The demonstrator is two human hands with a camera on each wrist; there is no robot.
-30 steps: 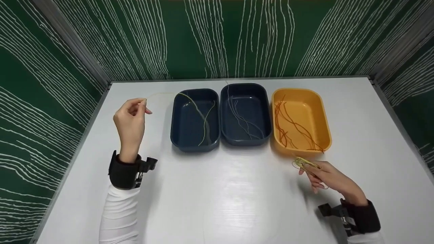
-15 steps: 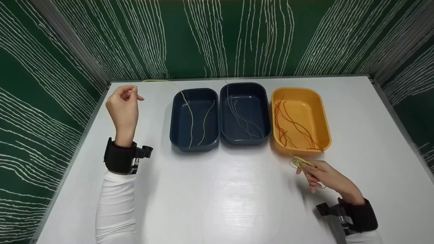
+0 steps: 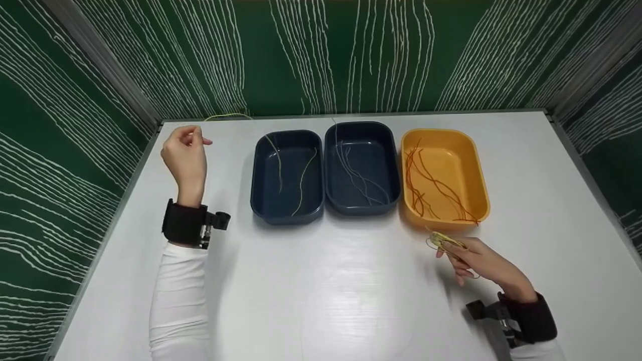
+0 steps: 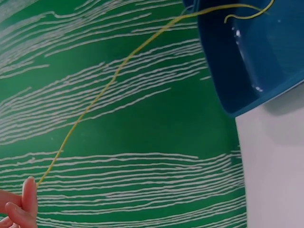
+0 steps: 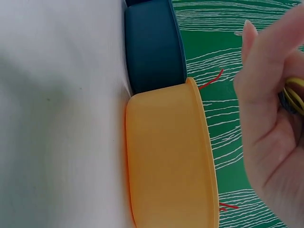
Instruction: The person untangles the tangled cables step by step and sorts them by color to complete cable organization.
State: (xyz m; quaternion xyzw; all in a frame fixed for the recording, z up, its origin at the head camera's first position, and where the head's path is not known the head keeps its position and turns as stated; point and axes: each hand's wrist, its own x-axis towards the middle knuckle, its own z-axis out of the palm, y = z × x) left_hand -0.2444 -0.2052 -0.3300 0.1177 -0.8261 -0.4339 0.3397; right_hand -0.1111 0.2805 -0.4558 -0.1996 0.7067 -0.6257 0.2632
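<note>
My left hand (image 3: 185, 150) is raised left of the trays and pinches one end of a thin yellow string (image 4: 114, 78). The string arcs to the right, and its far part hangs into the left dark blue tray (image 3: 263, 200). A second yellow string (image 3: 302, 185) lies in that tray. Low in front of the yellow tray (image 3: 471, 185), my right hand (image 3: 476, 258) grips a looped bundle of strings (image 3: 441, 240), yellow with some darker strands. Part of the bundle is hidden by the fingers; the right wrist view shows yellow and dark loops in the palm.
In the middle dark blue tray (image 3: 368, 135) lie several grey strings (image 3: 357, 175). Several red strings (image 3: 436, 180) are in the yellow tray, some poking over its rim. All three trays stand side by side on a white table (image 3: 321, 281), before a green wall (image 3: 271, 95) with white lines.
My left hand has moved up and away, drawing the yellow string with it, so less of the string lies in the left tray. The right hand has barely shifted.
</note>
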